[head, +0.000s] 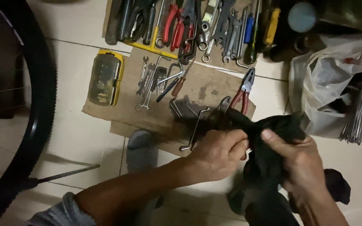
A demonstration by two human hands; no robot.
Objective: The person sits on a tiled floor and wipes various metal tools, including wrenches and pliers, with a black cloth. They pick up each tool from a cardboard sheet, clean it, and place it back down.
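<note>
Both my hands grip a black cloth (269,167) low in the head view, right of centre. My left hand (216,152) is closed around the cloth's upper left part. My right hand (300,165) clutches it from the right, thumb pressed on top. The cloth bunches between the hands and hangs down toward the bottom edge. Just beyond the hands lie red-handled pliers (244,94) and a bent metal wrench (195,127) on a sheet of cardboard (206,86).
Many wrenches, pliers and screwdrivers (189,25) lie on the cardboard at the top. A yellow bit case (105,77) rests at its left. A bicycle tyre (36,104) curves along the left. A white plastic bag (332,79) and metal spokes (361,109) are at right. A grey slipper (141,150) is on the tiles.
</note>
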